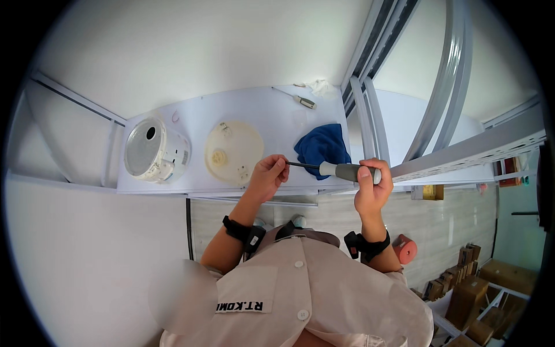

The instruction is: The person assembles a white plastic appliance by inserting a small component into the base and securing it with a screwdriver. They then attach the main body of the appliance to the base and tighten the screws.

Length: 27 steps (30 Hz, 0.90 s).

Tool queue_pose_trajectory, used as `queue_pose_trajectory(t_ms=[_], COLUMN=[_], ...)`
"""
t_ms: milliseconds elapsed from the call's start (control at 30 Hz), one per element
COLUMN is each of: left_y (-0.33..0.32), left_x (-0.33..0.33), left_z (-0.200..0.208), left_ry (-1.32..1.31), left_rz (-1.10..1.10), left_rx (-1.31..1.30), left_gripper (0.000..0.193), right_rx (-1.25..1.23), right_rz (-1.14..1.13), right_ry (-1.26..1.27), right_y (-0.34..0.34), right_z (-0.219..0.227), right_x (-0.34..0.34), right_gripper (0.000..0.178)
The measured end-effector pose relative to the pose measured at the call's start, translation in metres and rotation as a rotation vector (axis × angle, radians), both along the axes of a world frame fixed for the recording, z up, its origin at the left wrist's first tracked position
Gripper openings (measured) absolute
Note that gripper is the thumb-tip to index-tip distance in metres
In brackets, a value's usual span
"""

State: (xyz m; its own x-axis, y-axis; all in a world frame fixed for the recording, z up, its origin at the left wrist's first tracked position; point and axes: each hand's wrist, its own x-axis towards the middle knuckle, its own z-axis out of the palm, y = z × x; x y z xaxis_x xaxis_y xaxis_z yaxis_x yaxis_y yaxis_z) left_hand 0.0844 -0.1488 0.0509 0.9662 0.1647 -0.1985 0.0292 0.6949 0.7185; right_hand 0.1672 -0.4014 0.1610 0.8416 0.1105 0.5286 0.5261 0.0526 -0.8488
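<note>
Across the front of the bench lies a screwdriver with a grey and white handle, held level between my two hands. My right hand is closed round the handle's end. The fingers of my left hand pinch the tip of its dark shaft; anything small between them is hidden. Just behind the shaft sits a crumpled blue cloth. A round, cream-coloured translucent disc with small fittings on it lies flat beyond my left hand.
At the bench's left end a white drum-shaped housing rests tilted. A second screwdriver lies at the back, near white crumpled tissue. Metal frame posts stand on the right. A red roll and cardboard boxes are on the floor side.
</note>
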Motion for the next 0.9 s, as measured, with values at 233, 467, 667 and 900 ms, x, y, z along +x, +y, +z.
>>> queue_pose_trajectory(t_ms=[233,467,667,900], left_y=[0.020,0.055,0.084,0.101], left_x=[-0.015,-0.031,-0.049,-0.055], left_z=[0.005,0.017,0.019,0.014], left_ry=[-0.005,-0.006,0.017,0.020], left_rz=[0.062,0.086,0.087,0.164], left_rx=[0.124,0.249,0.528,0.552], left_gripper=[0.012,0.009,0.010,0.011], right_rx=[-0.049,-0.048,-0.045,0.017], right_rz=[0.173,0.143,0.107,0.006], right_ry=[0.232,0.268,0.349,0.386], right_y=[0.010,0.040,0.067,0.102], right_z=[0.009,0.011,0.005,0.002], right_x=[-0.005,-0.014,-0.031,-0.052], right_gripper=[0.032,0.032,0.031,0.032])
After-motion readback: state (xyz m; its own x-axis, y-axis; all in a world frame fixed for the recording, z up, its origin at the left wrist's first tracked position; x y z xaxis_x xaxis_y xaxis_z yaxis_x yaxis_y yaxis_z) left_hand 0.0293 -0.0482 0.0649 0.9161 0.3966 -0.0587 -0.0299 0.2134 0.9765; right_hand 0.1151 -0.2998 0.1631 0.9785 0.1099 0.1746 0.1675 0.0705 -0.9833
